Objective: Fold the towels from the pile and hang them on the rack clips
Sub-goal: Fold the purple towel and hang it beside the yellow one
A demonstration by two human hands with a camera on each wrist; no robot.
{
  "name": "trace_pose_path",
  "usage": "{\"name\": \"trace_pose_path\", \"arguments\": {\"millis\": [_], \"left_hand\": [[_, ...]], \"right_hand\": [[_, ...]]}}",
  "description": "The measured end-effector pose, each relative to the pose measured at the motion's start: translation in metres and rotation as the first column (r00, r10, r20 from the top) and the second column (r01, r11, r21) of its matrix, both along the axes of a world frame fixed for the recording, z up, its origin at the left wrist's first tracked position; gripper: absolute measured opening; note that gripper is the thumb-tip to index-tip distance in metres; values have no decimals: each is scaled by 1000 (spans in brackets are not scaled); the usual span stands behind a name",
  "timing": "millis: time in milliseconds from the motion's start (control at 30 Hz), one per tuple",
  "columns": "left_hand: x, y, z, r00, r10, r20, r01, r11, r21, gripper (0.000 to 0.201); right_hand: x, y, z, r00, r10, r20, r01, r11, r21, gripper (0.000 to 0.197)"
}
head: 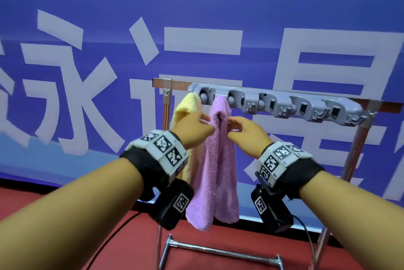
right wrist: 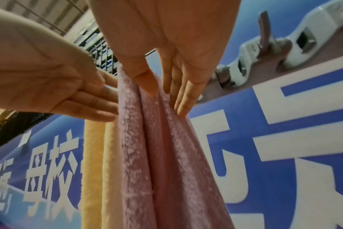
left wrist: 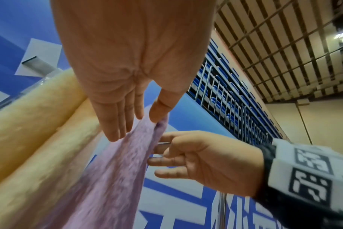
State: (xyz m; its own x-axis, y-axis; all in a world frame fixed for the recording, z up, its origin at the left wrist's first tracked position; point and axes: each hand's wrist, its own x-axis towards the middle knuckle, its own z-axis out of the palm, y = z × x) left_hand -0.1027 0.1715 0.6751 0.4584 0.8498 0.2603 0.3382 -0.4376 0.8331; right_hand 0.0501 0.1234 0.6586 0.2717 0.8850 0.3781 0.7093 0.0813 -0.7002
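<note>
The pink towel (head: 215, 160) is hanging from the grey clip rail (head: 277, 103) beside the yellow towel (head: 185, 107). The left hand (head: 193, 129) and right hand (head: 247, 133) are flanking it, straight fingers touching, gripping nothing.

The left hand (head: 192, 129) is covering much of the yellow towel (head: 185, 105), and the wrist gear is masking its lower half. The pink towel (head: 215, 160) is hiding the clip holding it on the grey clip bar (head: 284, 105). The rack's far right end is running out past the frame edge in the head view. Motion blur is smearing both towels' lower folds in the left wrist view. The right hand (head: 244, 131) is concealing its own fingertips behind the pink folds.
</note>
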Motion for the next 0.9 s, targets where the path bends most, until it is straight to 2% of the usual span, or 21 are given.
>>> {"name": "trace_pose_path", "arguments": {"millis": [100, 200, 333, 433, 533, 700, 800, 900], "left_hand": [[1, -2, -27, 997, 45, -69, -41, 998, 51, 39], [3, -3, -43, 991, 108, -74, -98, 988, 121, 39], [8, -2, -58, 992, 113, -62, -103, 985, 140, 38], [11, 2, -63, 988, 136, -76, -119, 973, 195, 28], [11, 8, -64, 979, 176, -107, -146, 960, 240, 22], [13, 10, -69, 979, 180, -96, -154, 960, 234, 23], [12, 7, -79, 984, 152, -89, -131, 969, 208, 22], [11, 5, -93, 986, 122, -110, -102, 979, 174, 29]], "right_hand": [[3, 3, -20, 998, 36, -44, -39, 997, -68, 59], [-1, 12, -31, 993, 31, -116, -36, 998, -45, 58], [-11, 23, -35, 985, 2, -175, -5, 1000, -17, 43], [-16, 25, -35, 990, -67, -127, 73, 996, 45, 18], [-9, 20, -36, 984, -161, -81, 171, 976, 133, 20], [6, 4, -45, 984, -146, -102, 166, 960, 225, 15], [4, -1, -61, 978, -98, -186, 137, 968, 212, 10], [-1, -2, -83, 962, -81, -260, 120, 983, 136, 16]]}}
